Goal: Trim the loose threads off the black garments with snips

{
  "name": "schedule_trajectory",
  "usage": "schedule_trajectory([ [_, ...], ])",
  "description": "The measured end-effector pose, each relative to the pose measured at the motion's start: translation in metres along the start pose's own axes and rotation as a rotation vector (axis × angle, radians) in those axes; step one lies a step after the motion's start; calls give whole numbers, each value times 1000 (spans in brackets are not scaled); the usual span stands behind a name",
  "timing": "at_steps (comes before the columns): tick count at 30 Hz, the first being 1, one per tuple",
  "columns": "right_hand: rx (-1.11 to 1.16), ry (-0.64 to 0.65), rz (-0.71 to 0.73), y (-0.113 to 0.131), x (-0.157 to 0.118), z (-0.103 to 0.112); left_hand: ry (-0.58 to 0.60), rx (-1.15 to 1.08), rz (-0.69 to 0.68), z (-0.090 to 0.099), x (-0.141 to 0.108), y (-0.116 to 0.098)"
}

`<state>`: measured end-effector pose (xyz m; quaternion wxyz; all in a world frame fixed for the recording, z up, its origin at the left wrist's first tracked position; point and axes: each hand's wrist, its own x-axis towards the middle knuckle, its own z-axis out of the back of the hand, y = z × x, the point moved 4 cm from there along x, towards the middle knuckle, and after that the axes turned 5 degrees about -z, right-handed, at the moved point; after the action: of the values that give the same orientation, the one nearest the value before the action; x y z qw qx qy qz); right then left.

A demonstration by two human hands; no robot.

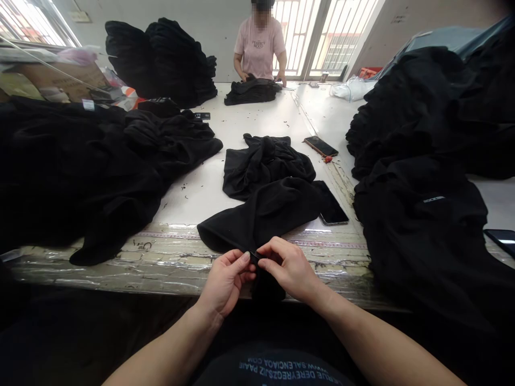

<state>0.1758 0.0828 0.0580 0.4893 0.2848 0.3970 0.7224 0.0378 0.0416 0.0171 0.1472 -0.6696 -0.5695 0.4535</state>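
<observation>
Two closed grips, left hand and right hand, pinch a small black tab on a black fleece garment hanging over the bench edge, a smartphone just beyond.

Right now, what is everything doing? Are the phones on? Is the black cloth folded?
Left hand: pinching the cloth.
Right hand: pinching the cloth.
Black cloth: bunched, not folded flat.
Near phone: lying flat, screen dark.
Far phone: lying flat, screen dark.
Co-worker: standing, hands on black clothes.
</observation>
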Motion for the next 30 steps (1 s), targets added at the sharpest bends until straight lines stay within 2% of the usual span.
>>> schedule_trajectory([
  [8,140,54,-132,-7,0,-4,11,-7,15,-2,-3,7],
  [12,96,48,-120,-6,-1,-9,63,18,32,-2,0,9],
  [17,4,111,-97,-8,-7,-11,-90,10,-145,10,9,-10],
  [19,-27,74,-69,-6,-8,-4,-119,29,-223,11,8,-18],
  [21,-36,18,-40,-2,-8,4,-112,47,-274,10,5,-23],
  [24,-7,9,-18,4,-5,11,-73,68,-287,3,0,-23],
  [30,-1,11,-2,9,-3,3,-23,69,-277,-6,-7,-19],
])
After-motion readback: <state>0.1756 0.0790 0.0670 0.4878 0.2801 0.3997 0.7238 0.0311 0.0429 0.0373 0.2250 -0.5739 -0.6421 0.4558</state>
